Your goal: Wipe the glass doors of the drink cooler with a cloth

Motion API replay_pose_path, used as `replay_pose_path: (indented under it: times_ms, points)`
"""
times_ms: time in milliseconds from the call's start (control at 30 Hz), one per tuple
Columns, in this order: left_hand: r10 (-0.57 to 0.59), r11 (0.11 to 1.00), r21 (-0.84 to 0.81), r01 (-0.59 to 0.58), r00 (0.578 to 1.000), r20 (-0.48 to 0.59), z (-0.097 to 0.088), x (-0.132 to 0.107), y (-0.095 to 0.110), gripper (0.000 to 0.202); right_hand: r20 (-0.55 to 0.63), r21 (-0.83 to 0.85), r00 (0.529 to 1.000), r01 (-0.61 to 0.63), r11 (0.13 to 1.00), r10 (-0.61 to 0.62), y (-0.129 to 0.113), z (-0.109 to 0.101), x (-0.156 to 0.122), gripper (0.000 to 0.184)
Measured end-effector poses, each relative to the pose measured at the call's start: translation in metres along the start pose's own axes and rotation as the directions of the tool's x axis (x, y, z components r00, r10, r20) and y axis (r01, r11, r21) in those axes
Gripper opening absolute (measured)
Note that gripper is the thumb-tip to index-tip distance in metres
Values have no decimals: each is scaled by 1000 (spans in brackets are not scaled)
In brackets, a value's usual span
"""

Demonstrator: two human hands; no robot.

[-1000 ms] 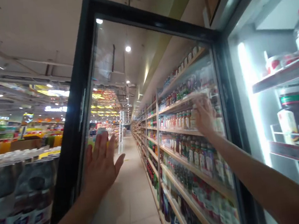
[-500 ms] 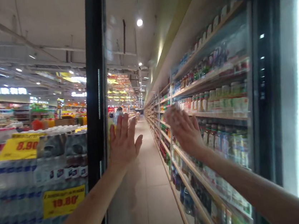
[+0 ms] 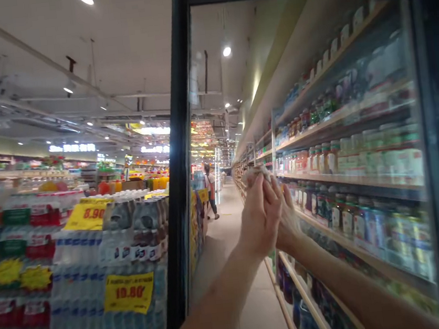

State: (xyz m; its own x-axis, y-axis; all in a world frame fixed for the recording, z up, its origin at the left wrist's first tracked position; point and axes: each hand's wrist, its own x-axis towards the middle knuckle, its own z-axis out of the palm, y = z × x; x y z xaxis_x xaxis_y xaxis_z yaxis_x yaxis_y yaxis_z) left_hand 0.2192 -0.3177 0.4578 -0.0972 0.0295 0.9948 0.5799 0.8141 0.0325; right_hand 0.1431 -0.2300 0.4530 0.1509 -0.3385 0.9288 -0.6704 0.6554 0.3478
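Note:
A crumpled pale cloth [image 3: 259,172] is at the fingertips of both my hands, in front of the glass door [image 3: 221,106]. My left hand [image 3: 260,217] is closed, its fingers bunched on the cloth. Just behind and to its right, my right hand [image 3: 289,225] also grips the cloth and is partly hidden by the left one. Whether the cloth touches the glass I cannot tell. The door has a thick black frame [image 3: 178,132], and shelves of bottled drinks [image 3: 333,159] show in its glass.
To the left stand stacked packs of bottled water [image 3: 75,286] with a yellow price sign [image 3: 129,292] and red drink packs [image 3: 18,314]. A person [image 3: 210,192] is seen farther off along the tiled aisle [image 3: 255,308].
My left hand, spread flat before, has moved right to the cloth and closed on it beside my right hand. The view has turned left, and a person has come into sight.

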Motion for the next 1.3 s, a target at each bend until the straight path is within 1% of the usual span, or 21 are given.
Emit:
replay_pose_path:
  times_ms: [100, 200, 300, 400, 500, 567, 633, 700, 733, 767, 800, 833, 900, 933, 967, 1000, 1067, 1133, 1167, 1233, 1300]
  points:
    - [-111, 983, -154, 103, 993, -48, 38, 4, 14, 56, 6, 140, 993, 114, 984, -116, 17, -11, -21, 64]
    - [-43, 999, -5, 43, 995, -92, 64, -1, 11, 59, -51, 142, 986, 164, 976, -158, 70, -31, -44, 64]
    - [111, 951, 293, -102, 994, -15, 55, 10, -9, 58, -124, -128, 986, -125, 984, 109, 131, -47, -70, 57]
    - [165, 856, 482, -187, 982, 89, 10, 50, -41, 50, -126, -293, 956, -291, 910, 265, 175, -55, -91, 53]
    - [66, 817, 573, 64, 977, -203, -15, 80, -56, 54, -128, -309, 951, -309, 899, 283, 190, -58, -102, 52]
    - [89, 821, 566, 75, 962, -257, 4, 71, -45, 56, -141, -298, 948, -317, 901, 287, 191, -57, -103, 52]
    - [273, 813, 538, -223, 962, -15, 42, 42, -24, 52, -149, -280, 943, -329, 902, 298, 190, -56, -103, 52]
    - [537, 683, 384, -622, 783, 314, 72, 13, -11, 47, -158, -268, 939, -339, 902, 305, 190, -54, -103, 53]
    - [589, 618, 316, -720, 690, 420, 77, 5, -10, 45, -167, -265, 939, -336, 904, 300, 191, -54, -103, 53]
    - [592, 595, 303, -744, 661, 461, 73, 3, -14, 43, -172, -265, 940, -332, 905, 295, 191, -54, -103, 53]
    - [562, 608, 343, -716, 693, 451, 62, 6, -22, 43, -173, -267, 940, -331, 905, 293, 192, -54, -103, 53]
    - [493, 652, 429, -625, 780, 386, 47, 13, -31, 46, -165, -271, 941, -332, 904, 296, 192, -54, -103, 52]
    - [321, 742, 597, -306, 943, 84, 16, 26, -50, 55, -146, -273, 937, -346, 898, 317, 192, -54, -103, 52]
    - [263, 752, 635, -178, 964, -40, 5, 28, -56, 61, -140, -272, 934, -357, 894, 330, 192, -54, -103, 52]
    - [258, 745, 650, -152, 964, -70, -1, 24, -59, 65, -136, -268, 932, -362, 893, 337, 191, -55, -103, 52]
    - [303, 725, 647, -234, 953, 5, -3, 16, -59, 67, -138, -262, 931, -363, 894, 338, 191, -55, -103, 52]
    - [443, 648, 558, -518, 853, 276, -1, -3, -56, 64, -158, -250, 929, -367, 896, 336, 190, -54, -103, 51]
    - [506, 588, 473, -656, 755, 417, -3, -14, -56, 61, -169, -242, 927, -369, 898, 335, 189, -54, -102, 51]
    - [494, 598, 501, -625, 780, 384, -7, -12, -60, 62, -174, -238, 926, -369, 899, 334, 188, -54, -102, 50]
    - [392, 666, 636, -389, 909, 146, -16, -3, -68, 66, -188, -231, 927, -364, 903, 325, 187, -54, -101, 50]
    - [299, 698, 690, -191, 953, -38, -14, 4, -71, 70, -203, -223, 928, -353, 909, 311, 186, -54, -101, 50]
